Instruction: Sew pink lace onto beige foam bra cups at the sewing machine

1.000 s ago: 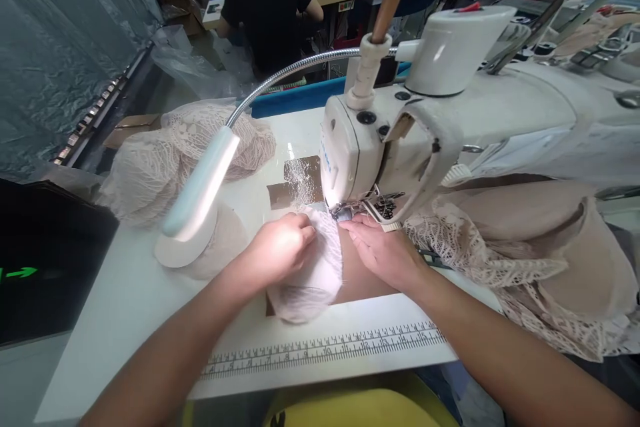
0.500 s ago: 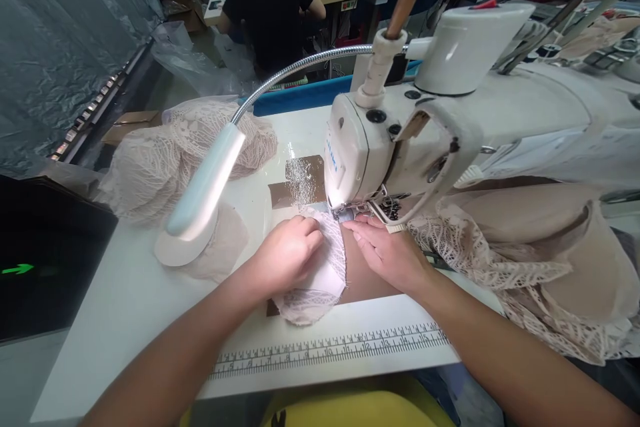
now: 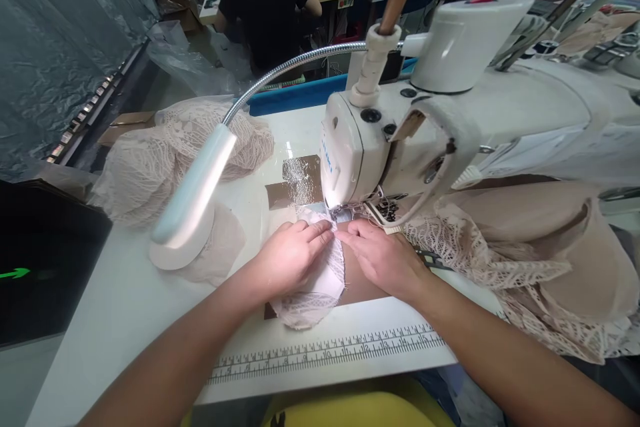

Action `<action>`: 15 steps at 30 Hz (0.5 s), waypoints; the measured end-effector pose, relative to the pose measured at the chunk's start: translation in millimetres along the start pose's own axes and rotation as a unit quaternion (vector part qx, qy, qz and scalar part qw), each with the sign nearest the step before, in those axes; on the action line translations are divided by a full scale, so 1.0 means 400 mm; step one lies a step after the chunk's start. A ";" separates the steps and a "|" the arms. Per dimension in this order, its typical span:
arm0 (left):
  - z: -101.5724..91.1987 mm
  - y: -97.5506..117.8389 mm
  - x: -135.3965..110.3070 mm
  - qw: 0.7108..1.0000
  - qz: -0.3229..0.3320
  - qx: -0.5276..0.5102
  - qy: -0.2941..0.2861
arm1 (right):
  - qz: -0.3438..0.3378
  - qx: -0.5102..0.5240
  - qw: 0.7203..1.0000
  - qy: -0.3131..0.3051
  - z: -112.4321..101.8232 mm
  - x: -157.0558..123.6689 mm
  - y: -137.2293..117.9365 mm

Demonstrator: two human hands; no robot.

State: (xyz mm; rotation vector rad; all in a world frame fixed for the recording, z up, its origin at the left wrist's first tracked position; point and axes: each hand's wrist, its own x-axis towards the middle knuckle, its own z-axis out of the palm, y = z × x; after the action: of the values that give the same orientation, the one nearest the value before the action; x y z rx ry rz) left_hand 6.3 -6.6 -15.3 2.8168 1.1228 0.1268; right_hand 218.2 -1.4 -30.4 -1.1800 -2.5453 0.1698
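A pale lace fabric piece (image 3: 320, 290) with a rounded near end lies under the needle area of a white sewing machine (image 3: 343, 147). My left hand (image 3: 293, 257) rests on top of it, fingers stretched toward the presser foot (image 3: 334, 212) and lying flat on the lace. From the other side my right hand (image 3: 385, 257) meets the fabric's right edge just in front of the foot, its thumb and index finger appearing to pinch that edge. Both hands' fingertips are close together there. The fabric under my left palm is hidden.
A lit gooseneck lamp (image 3: 195, 187) arches over the left of the white table (image 3: 110, 307). Heaped lace (image 3: 150, 167) lies behind it; more beige lace fabric (image 3: 535, 247) is piled at right. A ruler strip (image 3: 330, 353) runs along the front edge. A person (image 3: 265, 7) sits beyond.
My left hand's fingers have straightened and slid right and forward toward the presser foot. My right fingertips have shifted slightly nearer to me, at the fabric's edge. The view has moved a little.
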 end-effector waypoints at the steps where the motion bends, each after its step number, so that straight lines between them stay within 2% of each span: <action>1: 0.000 0.001 0.002 1.000 -0.002 0.006 -0.004 | -0.001 -0.008 1.000 0.001 0.003 -0.002 0.001; 8: -0.005 0.021 0.019 0.999 -0.032 0.018 -0.027 | 0.011 -0.026 1.000 -0.001 0.007 -0.003 -0.002; 15: 0.003 0.006 0.027 1.000 -0.014 0.021 0.010 | 0.054 -0.060 0.997 -0.010 0.011 0.006 -0.012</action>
State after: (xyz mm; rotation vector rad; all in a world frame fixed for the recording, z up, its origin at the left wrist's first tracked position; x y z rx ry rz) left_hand 16.0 -0.8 -15.8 2.8402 1.1831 0.1325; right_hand 211.9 -2.6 -32.9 -1.3686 -2.5414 0.0557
